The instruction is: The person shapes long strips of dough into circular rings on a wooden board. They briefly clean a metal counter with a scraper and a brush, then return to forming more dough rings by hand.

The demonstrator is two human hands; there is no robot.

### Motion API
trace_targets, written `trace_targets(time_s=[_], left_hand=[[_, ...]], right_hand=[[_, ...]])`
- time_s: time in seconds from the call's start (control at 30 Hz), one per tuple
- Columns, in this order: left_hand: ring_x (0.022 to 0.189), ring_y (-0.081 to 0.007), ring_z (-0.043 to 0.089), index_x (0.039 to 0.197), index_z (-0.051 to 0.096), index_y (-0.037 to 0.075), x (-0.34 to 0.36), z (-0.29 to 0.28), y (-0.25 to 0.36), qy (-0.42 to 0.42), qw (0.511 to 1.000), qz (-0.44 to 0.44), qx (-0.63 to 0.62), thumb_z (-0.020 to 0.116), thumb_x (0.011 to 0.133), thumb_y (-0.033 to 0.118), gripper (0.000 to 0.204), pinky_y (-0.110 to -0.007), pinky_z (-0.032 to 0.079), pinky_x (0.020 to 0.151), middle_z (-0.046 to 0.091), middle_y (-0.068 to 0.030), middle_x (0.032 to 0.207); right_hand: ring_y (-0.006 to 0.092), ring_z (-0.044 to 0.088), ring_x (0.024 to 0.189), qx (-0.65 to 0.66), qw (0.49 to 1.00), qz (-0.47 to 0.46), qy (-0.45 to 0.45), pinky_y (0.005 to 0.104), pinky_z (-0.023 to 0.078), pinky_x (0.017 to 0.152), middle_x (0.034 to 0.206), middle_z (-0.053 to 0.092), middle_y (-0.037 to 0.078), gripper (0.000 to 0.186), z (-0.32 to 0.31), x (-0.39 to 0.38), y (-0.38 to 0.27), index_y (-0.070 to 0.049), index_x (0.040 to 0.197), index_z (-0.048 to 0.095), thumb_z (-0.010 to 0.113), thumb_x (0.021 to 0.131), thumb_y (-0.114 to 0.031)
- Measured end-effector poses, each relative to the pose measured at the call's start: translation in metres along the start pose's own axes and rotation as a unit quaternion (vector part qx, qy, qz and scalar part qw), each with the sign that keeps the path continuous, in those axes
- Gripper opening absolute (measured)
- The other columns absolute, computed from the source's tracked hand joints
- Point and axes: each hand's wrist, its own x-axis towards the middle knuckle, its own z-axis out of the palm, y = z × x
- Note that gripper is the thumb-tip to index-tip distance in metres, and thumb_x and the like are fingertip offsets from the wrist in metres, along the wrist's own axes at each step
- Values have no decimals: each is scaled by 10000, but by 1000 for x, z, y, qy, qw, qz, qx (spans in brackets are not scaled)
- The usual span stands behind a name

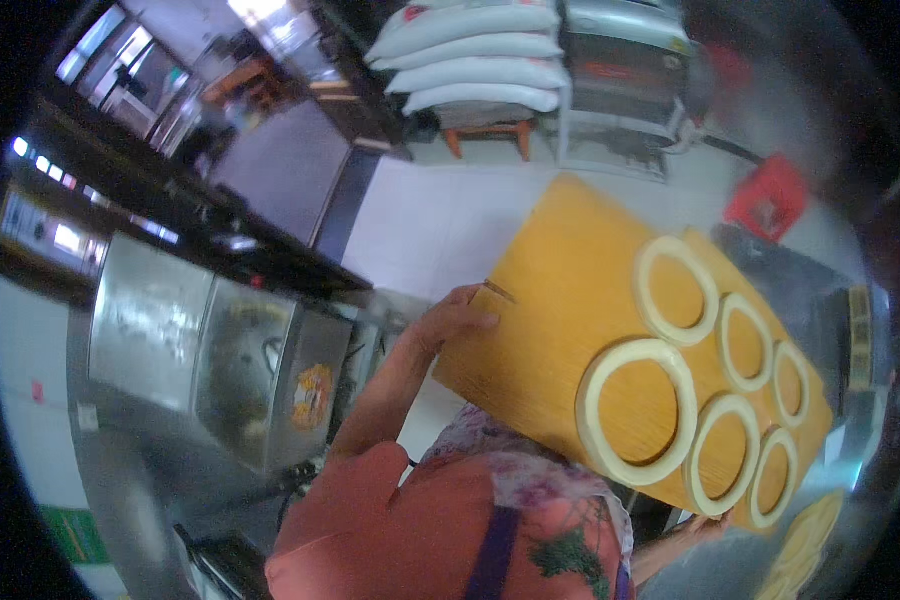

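Note:
A yellow wooden board (535, 300) is held tilted in front of me, with several pale dough rings (682, 410) lying on it, mostly on its right half. My left hand (458, 318) grips the board's left edge, its thumb over the top surface. Low on the right, my right hand (708, 524) is closed on the board's near edge, partly hidden beneath it.
Stacked white sacks (465, 75) rest on a wooden stool beside a metal appliance (620, 65). A red crate (765, 195) is at the back right. A stainless unit (235, 370) stands at left, a metal counter (840, 420) at right, with yellow cloth-like material (800, 545) below.

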Motion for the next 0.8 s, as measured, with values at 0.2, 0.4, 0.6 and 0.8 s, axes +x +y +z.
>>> trace_targets(time_s=[0.2, 0.4, 0.6, 0.8], left_hand=[[1117, -203, 644, 1301, 627, 16, -153, 15, -17, 240, 969, 54, -1, 741, 814, 63, 502, -365, 511, 975, 685, -71, 1232], [1100, -230, 670, 1309, 621, -6, -356, 46, -1, 348, 918, 153, -114, 692, 823, 10, 491, -364, 518, 965, 694, -100, 1222], [1070, -280, 690, 1301, 616, -11, -518, 53, -21, 406, 861, 250, -176, 691, 787, 72, 527, -395, 526, 953, 711, -141, 1175], [1086, -295, 660, 1291, 599, -10, -698, 110, -69, 582, 712, 294, -260, 664, 751, 105, 556, -416, 506, 982, 670, -158, 1220]], right_hand=[[256, 641, 1075, -226, 923, -230, -211, 397, 539, 921, 1188, 662, 182, 375, 38, 4, -10, 93, 1242, 604, 607, 974, -170], [265, 625, 1079, -176, 845, -261, -433, 389, 515, 950, 1227, 647, 172, 442, 78, -65, -21, 60, 1275, 591, 725, 907, -146], [228, 613, 1079, 6, 858, 234, -457, 388, 512, 940, 1149, 663, 144, 339, 253, -130, -65, 45, 1182, 629, 664, 870, -82], [286, 655, 1022, -68, 811, 364, -454, 430, 554, 935, 1077, 688, 137, 271, 307, -383, -61, 43, 1056, 667, 626, 805, -52]])
